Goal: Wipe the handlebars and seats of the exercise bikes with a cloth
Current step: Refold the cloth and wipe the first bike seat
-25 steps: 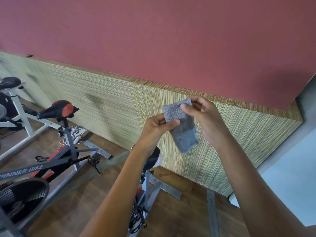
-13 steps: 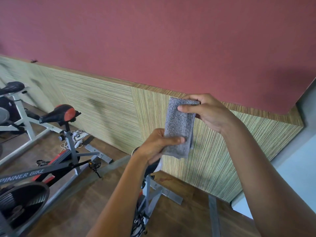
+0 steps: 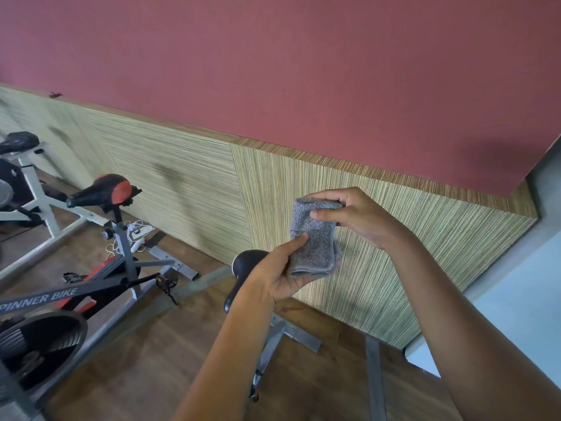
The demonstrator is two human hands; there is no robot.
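- Cloth (image 3: 314,238), grey and folded into a thick pad, is held up in the air in front of the striped wall panel (image 3: 425,253), touching no bike
- Both hands are clamped on it, one at each end: the right hand (image 3: 355,217) pinches the upper end, thumb on the near face and fingers curled over the top edge, and the left hand (image 3: 273,278) grips the lower end, thumb pressed on the front and fingers cupped beneath
- A grip at both ends holds the folds together; I judge it serves to square the pad so that a flat face is ready for wiping
- A black seat (image 3: 247,259) sits just below and behind the left wrist, partly hidden by it; it is the nearest surface to wipe, which likely explains why the cloth is readied above it
- To the left stand a red-and-black seat (image 3: 101,191) and, further off, another black seat (image 3: 18,141) on a white frame, both well apart from the cloth
- No handlebars are in view, and the cloth rests on nothing, so wiping looks not yet begun; the next move calls for lowering the pad flat onto the near seat
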